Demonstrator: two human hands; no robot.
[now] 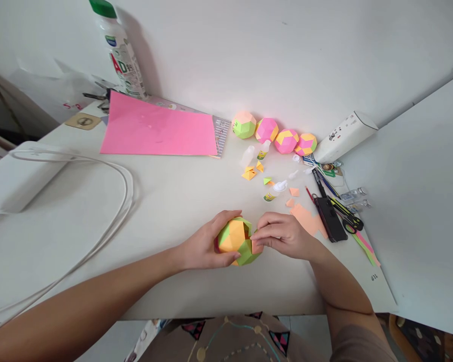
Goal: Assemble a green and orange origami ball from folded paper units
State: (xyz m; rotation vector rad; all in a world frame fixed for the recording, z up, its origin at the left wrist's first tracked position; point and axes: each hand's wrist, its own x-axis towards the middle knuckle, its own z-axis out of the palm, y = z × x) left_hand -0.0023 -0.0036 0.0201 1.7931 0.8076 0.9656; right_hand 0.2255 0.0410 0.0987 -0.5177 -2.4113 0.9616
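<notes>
A faceted paper ball (232,237) in orange and green sits in my left hand (204,246), whose fingers and thumb wrap round its left side. There is an opening in the ball's upper right side. My right hand (283,235) pinches a small peach paper piece (256,246) at the edge of that opening. Whether the piece is joined to the ball I cannot tell. Beyond the hands lie small folded orange pieces (249,173) and a glue bottle (271,195). Peach paper cutouts (308,217) rest just past my right hand.
Several finished paper balls (267,130) line the wall. A pink sheet (158,128) lies at the back left near a tall white bottle (124,60). White cables (126,186) loop across the left. A black phone (331,219), scissors (350,223) and pens lie on the right.
</notes>
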